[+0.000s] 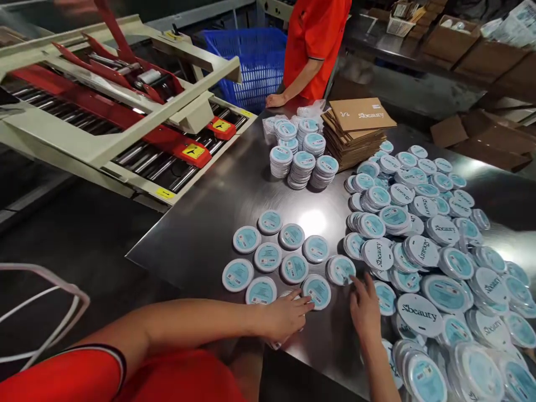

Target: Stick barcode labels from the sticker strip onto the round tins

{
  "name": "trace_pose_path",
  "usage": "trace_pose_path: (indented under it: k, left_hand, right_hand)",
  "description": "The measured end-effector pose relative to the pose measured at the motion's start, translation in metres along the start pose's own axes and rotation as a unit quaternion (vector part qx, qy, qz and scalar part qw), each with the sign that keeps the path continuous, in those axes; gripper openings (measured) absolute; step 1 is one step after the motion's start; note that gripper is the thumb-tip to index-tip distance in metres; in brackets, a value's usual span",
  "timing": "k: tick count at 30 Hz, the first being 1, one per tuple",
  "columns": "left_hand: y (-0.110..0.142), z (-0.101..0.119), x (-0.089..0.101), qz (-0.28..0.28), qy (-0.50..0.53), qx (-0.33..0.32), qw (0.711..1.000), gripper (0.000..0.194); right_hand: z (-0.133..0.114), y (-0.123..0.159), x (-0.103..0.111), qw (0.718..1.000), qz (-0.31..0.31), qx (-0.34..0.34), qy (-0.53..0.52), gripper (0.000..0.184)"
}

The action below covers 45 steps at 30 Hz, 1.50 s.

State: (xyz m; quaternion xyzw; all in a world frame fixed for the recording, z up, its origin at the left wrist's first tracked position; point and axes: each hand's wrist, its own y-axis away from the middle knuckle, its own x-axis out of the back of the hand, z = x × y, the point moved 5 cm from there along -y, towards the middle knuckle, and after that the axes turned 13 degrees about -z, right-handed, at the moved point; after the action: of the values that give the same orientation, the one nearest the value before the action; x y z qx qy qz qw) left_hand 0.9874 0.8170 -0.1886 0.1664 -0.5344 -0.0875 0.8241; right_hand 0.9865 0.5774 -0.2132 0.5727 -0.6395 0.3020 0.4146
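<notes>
Near the table's front edge, my left hand (288,317) lies palm down with its fingers stretched out. White rims show beneath it, and its fingertips reach the edge of a round, flat white pack with a teal label (316,292). What lies under the palm is mostly hidden. To the right, my right hand (365,304) has its fingers apart, beside the right edge of a short stack of the same round packs (340,270). Several more teal-labelled round packs (268,257) are laid out in loose rows beyond my left hand.
A big heap of round packs (420,314), some marked "beauty", covers the table's right side. Taller stacks (304,161) and flat cardboard boxes (355,120) stand at the back. A roller machine (167,139), a blue basket (251,70) and a co-worker in red (316,42) are beyond.
</notes>
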Motion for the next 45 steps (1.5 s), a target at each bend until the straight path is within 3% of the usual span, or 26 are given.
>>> trace_pose_path:
  k: [3,8,10,12,14,17,19,21,23,26,28,31,33,38,42,45]
  left_hand:
    - [-0.001,0.001,-0.003,0.012,0.0,-0.001,1.0,0.041]
    - [0.002,0.0,0.004,0.048,0.037,0.021,0.998,0.019]
    - [0.011,0.002,0.014,0.082,0.101,-0.002,0.992,0.009]
    - [0.028,0.003,0.029,0.15,0.222,-0.011,0.963,0.011]
    - [0.055,-0.003,0.041,0.236,0.394,0.033,0.887,0.017]
    - [0.105,-0.01,0.043,0.337,0.641,0.146,0.674,0.032]
    - [0.137,-0.008,0.043,0.38,0.718,0.181,0.554,0.047]
    - [0.164,-0.005,0.044,0.42,0.73,0.2,0.501,0.058]
    - [0.185,-0.004,0.045,0.449,0.717,0.213,0.489,0.064]
    - [0.206,-0.005,0.042,0.469,0.7,0.214,0.495,0.064]
    - [0.216,-0.006,0.037,0.464,0.692,0.198,0.517,0.061]
    - [0.231,-0.007,0.029,0.433,0.674,0.17,0.574,0.057]
    - [0.243,-0.01,0.02,0.405,0.682,0.163,0.587,0.053]
    - [0.264,-0.019,-0.008,0.333,0.753,0.16,0.545,0.057]
    - [0.266,-0.033,-0.027,0.336,0.729,0.21,0.558,0.026]
    - [0.258,-0.043,-0.038,0.312,0.707,0.26,0.579,0.02]
  right_hand:
    - [-0.006,-0.013,-0.004,0.997,0.004,-0.061,-0.046,0.059]
    - [-0.026,-0.035,-0.015,0.998,-0.013,-0.042,-0.045,0.072]
    - [-0.035,-0.034,-0.008,0.998,-0.006,-0.049,-0.041,0.075]
    - [-0.055,-0.025,0.006,0.996,0.004,-0.058,-0.072,0.077]
    - [-0.09,-0.01,0.018,0.984,-0.027,-0.052,-0.169,0.07]
    - [-0.172,0.017,0.016,0.914,-0.213,0.024,-0.345,0.05]
    - [-0.226,0.034,0.014,0.878,-0.295,0.087,-0.366,0.04]
    - [-0.261,0.04,0.014,0.876,-0.301,0.106,-0.361,0.035]
    - [-0.281,0.038,0.014,0.878,-0.287,0.089,-0.372,0.038]
    - [-0.302,0.033,0.013,0.855,-0.327,0.065,-0.397,0.047]
    - [-0.316,0.03,0.013,0.843,-0.347,0.05,-0.408,0.053]
    - [-0.341,0.032,0.008,0.834,-0.367,0.032,-0.411,0.052]
    - [-0.355,0.036,-0.003,0.833,-0.374,0.029,-0.406,0.048]
    - [-0.367,0.05,-0.044,0.864,-0.32,0.005,-0.389,0.047]
    - [-0.359,0.066,-0.069,0.91,-0.271,0.002,-0.315,0.044]
    - [-0.353,0.068,-0.074,0.952,-0.213,0.046,-0.214,0.039]
